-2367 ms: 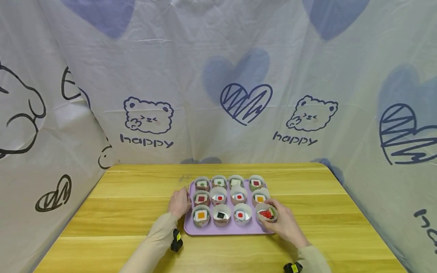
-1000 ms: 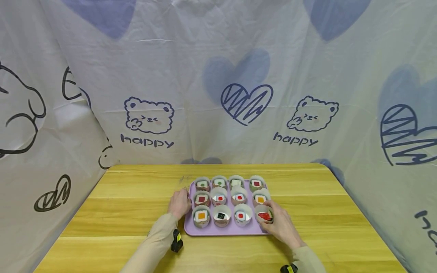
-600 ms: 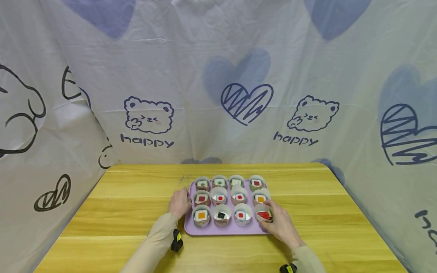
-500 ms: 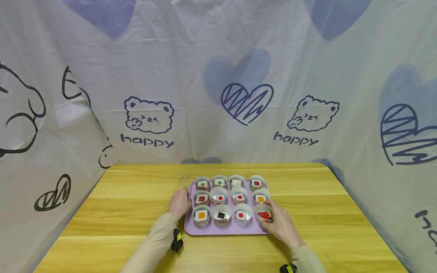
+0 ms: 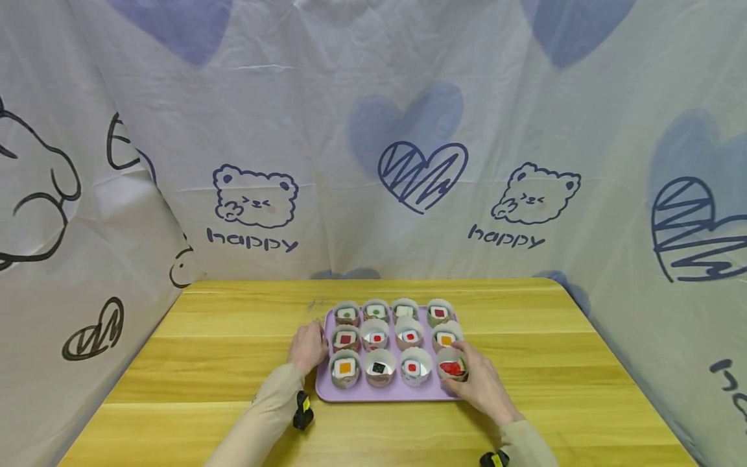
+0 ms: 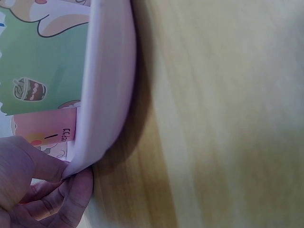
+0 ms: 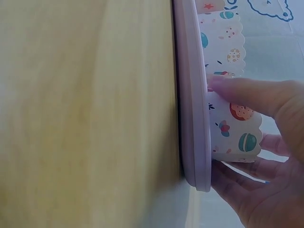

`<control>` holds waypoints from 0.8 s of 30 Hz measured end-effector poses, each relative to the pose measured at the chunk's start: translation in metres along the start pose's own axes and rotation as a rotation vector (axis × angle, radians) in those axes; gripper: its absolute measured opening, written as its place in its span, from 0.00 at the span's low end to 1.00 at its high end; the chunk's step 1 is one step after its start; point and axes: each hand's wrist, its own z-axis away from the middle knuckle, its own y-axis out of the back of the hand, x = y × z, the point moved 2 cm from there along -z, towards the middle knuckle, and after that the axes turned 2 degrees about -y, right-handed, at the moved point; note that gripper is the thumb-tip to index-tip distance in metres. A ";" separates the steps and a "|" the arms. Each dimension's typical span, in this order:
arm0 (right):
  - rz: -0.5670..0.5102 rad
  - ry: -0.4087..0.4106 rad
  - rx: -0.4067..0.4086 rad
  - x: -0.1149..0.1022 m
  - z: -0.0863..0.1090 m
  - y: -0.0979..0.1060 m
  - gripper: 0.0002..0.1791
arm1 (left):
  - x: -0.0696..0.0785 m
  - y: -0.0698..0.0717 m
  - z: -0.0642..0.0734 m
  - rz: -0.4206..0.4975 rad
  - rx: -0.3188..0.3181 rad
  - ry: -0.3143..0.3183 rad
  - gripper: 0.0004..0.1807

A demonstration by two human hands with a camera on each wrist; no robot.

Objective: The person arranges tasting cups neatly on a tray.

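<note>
A lilac tray (image 5: 385,394) lies on the table, bearing several scalloped paper cake cups in rows. My left hand (image 5: 307,349) is at the tray's left side; in the left wrist view its thumb and fingers pinch the tray's rim (image 6: 107,85). At the near right corner, my right hand (image 5: 481,388) holds a paper cup (image 7: 225,135) printed with donuts and macarons, thumb on one side and fingers on the other. Red and green filling (image 5: 452,368) shows inside that cup. The cup stands upright in the tray. Its far side is partly hidden by fingers.
Nearby cups hold square pieces: one with an orange centre (image 5: 446,340) behind the held cup, one with a red centre (image 5: 412,368) to its left. The wooden table (image 5: 233,324) extends around the tray. A printed cloth (image 5: 362,259) hangs behind and beside it.
Since the oldest frame, my right hand and the red-filled cup have shifted slightly left, further into the tray. Over the last second hardly anything moves. My left hand stays at the rim.
</note>
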 end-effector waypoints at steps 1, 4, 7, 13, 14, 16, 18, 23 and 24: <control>0.000 0.001 0.000 0.000 0.000 0.000 0.37 | 0.000 0.000 0.000 0.000 0.000 0.001 0.03; -0.002 -0.005 -0.011 0.000 0.000 0.000 0.37 | -0.001 0.000 0.000 0.002 0.001 0.001 0.03; -0.010 -0.026 -0.028 0.000 0.001 0.000 0.38 | -0.001 0.000 0.000 0.008 -0.003 0.001 0.03; -0.014 -0.050 -0.049 0.000 0.001 0.002 0.40 | -0.002 0.002 -0.001 0.012 -0.003 -0.008 0.03; -0.013 -0.049 -0.051 0.001 0.001 0.002 0.40 | -0.002 0.002 -0.001 0.011 -0.002 -0.011 0.03; -0.011 -0.047 -0.050 0.002 0.001 0.003 0.40 | -0.003 0.003 -0.001 0.014 0.000 -0.017 0.03; -0.008 -0.042 -0.046 0.002 0.001 0.005 0.40 | -0.003 0.003 0.000 0.022 0.001 -0.023 0.03; -0.029 -0.034 -0.056 0.003 0.001 0.012 0.41 | -0.003 0.002 0.002 0.039 0.004 -0.037 0.03; -0.041 -0.029 -0.062 0.003 0.001 0.014 0.41 | -0.003 0.002 0.002 0.039 0.006 -0.039 0.04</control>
